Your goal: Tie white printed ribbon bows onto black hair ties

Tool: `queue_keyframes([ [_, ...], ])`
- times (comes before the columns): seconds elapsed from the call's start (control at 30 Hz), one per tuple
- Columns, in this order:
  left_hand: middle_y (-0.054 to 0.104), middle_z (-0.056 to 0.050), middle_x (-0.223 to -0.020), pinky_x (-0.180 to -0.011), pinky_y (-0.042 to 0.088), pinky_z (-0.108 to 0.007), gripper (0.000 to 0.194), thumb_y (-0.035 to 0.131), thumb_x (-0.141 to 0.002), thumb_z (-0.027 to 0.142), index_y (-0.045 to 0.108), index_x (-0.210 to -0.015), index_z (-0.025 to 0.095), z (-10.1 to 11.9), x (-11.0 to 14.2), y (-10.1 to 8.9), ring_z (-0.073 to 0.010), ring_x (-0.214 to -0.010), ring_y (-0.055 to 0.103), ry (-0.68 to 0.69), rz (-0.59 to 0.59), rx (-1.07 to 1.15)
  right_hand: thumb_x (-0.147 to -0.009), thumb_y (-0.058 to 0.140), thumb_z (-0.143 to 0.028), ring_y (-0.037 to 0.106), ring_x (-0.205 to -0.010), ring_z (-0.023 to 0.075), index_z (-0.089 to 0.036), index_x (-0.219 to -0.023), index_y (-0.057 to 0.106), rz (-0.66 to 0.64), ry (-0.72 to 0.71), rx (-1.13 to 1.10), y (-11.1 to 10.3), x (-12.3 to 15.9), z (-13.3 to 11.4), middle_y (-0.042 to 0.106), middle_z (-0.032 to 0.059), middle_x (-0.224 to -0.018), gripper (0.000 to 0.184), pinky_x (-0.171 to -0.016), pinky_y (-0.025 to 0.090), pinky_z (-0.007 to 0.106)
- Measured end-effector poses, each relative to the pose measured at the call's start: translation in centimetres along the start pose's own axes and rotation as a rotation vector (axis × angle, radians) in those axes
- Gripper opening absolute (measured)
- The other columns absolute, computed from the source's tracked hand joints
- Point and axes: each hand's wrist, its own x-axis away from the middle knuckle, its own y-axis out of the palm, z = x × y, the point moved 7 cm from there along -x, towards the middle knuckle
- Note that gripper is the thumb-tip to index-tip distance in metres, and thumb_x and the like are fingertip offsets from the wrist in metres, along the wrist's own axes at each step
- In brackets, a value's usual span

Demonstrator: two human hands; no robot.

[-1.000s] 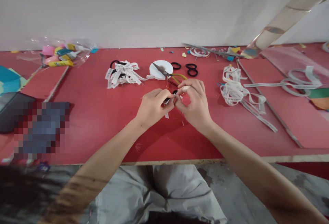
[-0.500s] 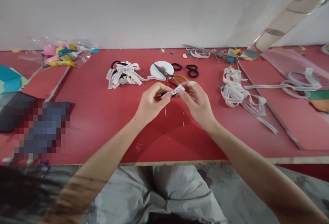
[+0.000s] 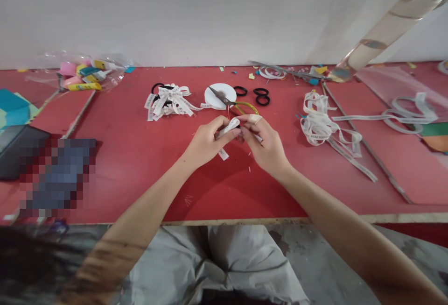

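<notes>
My left hand [image 3: 209,142] pinches a white printed ribbon [image 3: 229,128], which curves up in a loop above the thumb while a tail hangs below the fingers. My right hand [image 3: 266,145] is closed at the ribbon's other side, its fingertips meeting those of the left. Between the fingertips a small black bit shows, mostly hidden. Just beyond the hands, scissors [image 3: 247,105] with yellow handles lie across a white ribbon spool [image 3: 219,92]. Black hair ties [image 3: 262,95] lie behind my right hand.
Left of the spool sits a heap of ribbon-tied black bands [image 3: 173,101]. Loose ribbon [image 3: 317,127] is piled at right. A dark phone-like object [image 3: 65,174] lies left, near a plastic bag of glue tubes [image 3: 87,74]. A clear bottle [image 3: 378,34] leans at back right.
The ribbon, flat between both thumbs before, now bends into a loop with a tail hanging under my left hand. My right hand has shifted slightly down and left.
</notes>
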Motion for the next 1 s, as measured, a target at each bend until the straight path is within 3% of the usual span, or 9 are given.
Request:
queue_keyframes([
  [0.17,0.049,0.002,-0.068,-0.057,0.040,-0.025,0.037,0.046,-0.096,0.049,0.049,-0.072,0.020,0.6,-0.1,0.3,-0.0111,-0.062,0.047,0.048,-0.053,-0.029,-0.096,0.052,-0.026,0.062,-0.067,0.0103,-0.023,-0.117,0.056,-0.005,-0.005,-0.006,0.0,0.0,-0.5,0.065,-0.0017,-0.079,0.022,-0.068,0.055,0.027],
  [0.43,0.056,-0.001,-0.079,-0.047,0.046,-0.018,0.033,0.041,-0.098,0.048,0.052,-0.084,0.019,0.1,-0.1,0.6,-0.0102,-0.067,0.056,-0.038,0.047,0.068,-0.095,0.055,-0.028,0.066,-0.076,0.0128,-0.025,-0.126,0.048,0.059,-0.115,0.150,0.3,0.6,-1.7,0.067,-0.0020,-0.079,0.032,-0.076,0.054,0.027],
  [0.6,0.054,-0.001,-0.079,-0.042,0.047,-0.016,0.036,0.039,-0.098,0.048,0.048,-0.079,0.019,-0.5,0.0,0.9,-0.0074,-0.059,0.054,-0.047,0.100,0.113,-0.094,0.057,-0.023,0.068,-0.076,0.0120,-0.026,-0.124,0.050,0.062,-0.181,0.200,0.6,0.8,-2.3,0.068,-0.0034,-0.078,0.032,-0.076,0.055,0.025],
  [0.73,0.055,-0.001,-0.076,-0.044,0.048,-0.015,0.038,0.038,-0.099,0.049,0.048,-0.078,0.019,-0.9,-0.2,1.0,-0.0083,-0.062,0.055,-0.093,0.042,0.183,-0.093,0.057,-0.022,0.067,-0.075,0.0122,-0.026,-0.121,0.051,0.063,-0.190,0.200,0.6,0.9,-2.3,0.068,-0.0036,-0.077,0.029,-0.074,0.055,0.026],
  [0.87,0.055,-0.003,-0.085,-0.045,0.050,-0.016,0.036,0.037,-0.098,0.050,0.053,-0.088,0.019,-0.3,-0.2,0.3,-0.0102,-0.070,0.058,-0.005,-0.016,0.036,-0.093,0.056,-0.026,0.065,-0.069,0.0121,-0.025,-0.120,0.050,0.077,-0.114,0.154,0.3,1.0,-1.6,0.065,-0.0040,-0.075,0.027,-0.074,0.057,0.029],
  [1.0,0.057,-0.004,-0.095,-0.049,0.048,-0.019,0.031,0.035,-0.101,0.043,0.054,-0.096,0.019,0.5,0.0,0.0,-0.0094,-0.067,0.058,0.094,0.008,-0.242,-0.093,0.057,-0.029,0.066,-0.082,0.0136,-0.024,-0.111,0.054,0.112,-0.122,0.141,-0.1,0.6,-1.5,0.067,0.0004,-0.089,0.019,-0.078,0.057,0.031],
])
